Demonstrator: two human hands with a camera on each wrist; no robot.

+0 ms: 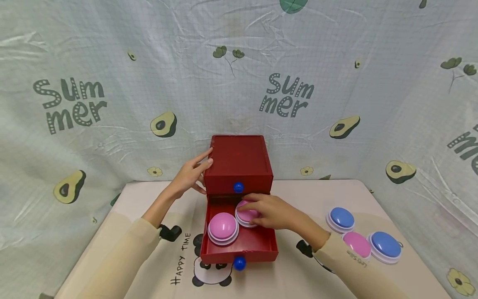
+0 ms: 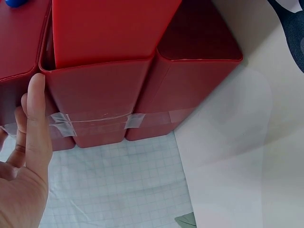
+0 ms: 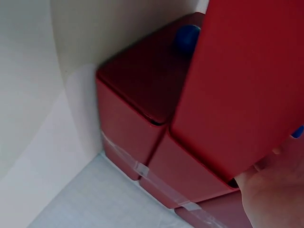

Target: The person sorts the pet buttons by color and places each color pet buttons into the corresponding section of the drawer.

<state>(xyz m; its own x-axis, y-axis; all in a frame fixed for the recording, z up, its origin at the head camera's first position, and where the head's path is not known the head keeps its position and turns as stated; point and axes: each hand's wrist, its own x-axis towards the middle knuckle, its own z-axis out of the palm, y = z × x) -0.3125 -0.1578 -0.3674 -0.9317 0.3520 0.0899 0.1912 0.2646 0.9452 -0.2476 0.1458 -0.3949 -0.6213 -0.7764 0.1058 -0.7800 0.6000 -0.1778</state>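
A dark red chest of drawers (image 1: 239, 155) stands against the back cloth, with its middle drawer (image 1: 257, 243) pulled out. In the head view two pink push buttons with white bases are inside that drawer. One pink button (image 1: 223, 226) sits at the left with no hand on it. My right hand (image 1: 274, 211) reaches in from the right and holds the other pink button (image 1: 246, 214), fingers at its far side and thumb at its near side. My left hand (image 1: 188, 176) rests on the chest's left side, fingers extended; the left wrist view shows this hand (image 2: 31, 156) too.
At the right of the table are a blue push button (image 1: 342, 217), another blue one (image 1: 386, 245) and a pink one (image 1: 356, 244) beside my right sleeve. Blue knobs (image 1: 239, 263) stick out from the drawers. Clear tape (image 2: 135, 120) binds the stacked boxes.
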